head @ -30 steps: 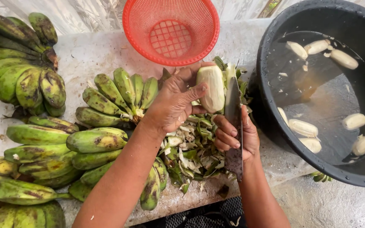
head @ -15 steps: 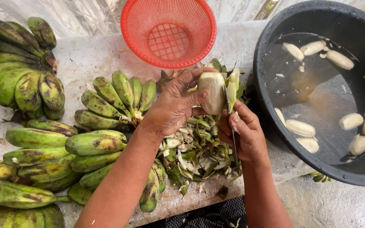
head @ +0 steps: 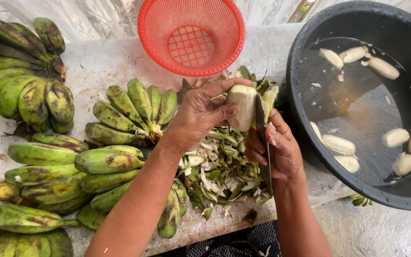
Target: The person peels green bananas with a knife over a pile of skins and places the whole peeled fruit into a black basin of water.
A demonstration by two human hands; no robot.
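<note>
Ahead of you a red mesh basket [head: 191,35] sits on the pale worktop [head: 101,62]; to your left lie bunches of green bananas [head: 134,112]; to your right a black tub [head: 372,104] holds water with peeled bananas [head: 338,143] floating in it.

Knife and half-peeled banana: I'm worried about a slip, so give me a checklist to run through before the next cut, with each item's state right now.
1. Left hand grips the half-peeled banana firmly: ok, fingers wrap its top and side.
2. Right hand holds the knife securely: ok, fist closed around it.
3. Blade clear of the left fingertips: cannot tell, blade lies close along the banana.
4. Peel pile sits under the hands to catch scraps: ok.
5. Black tub of water within reach: ok, right beside the hands.
6. Table edge free of loose peel: not ok, scraps lie there.
</note>
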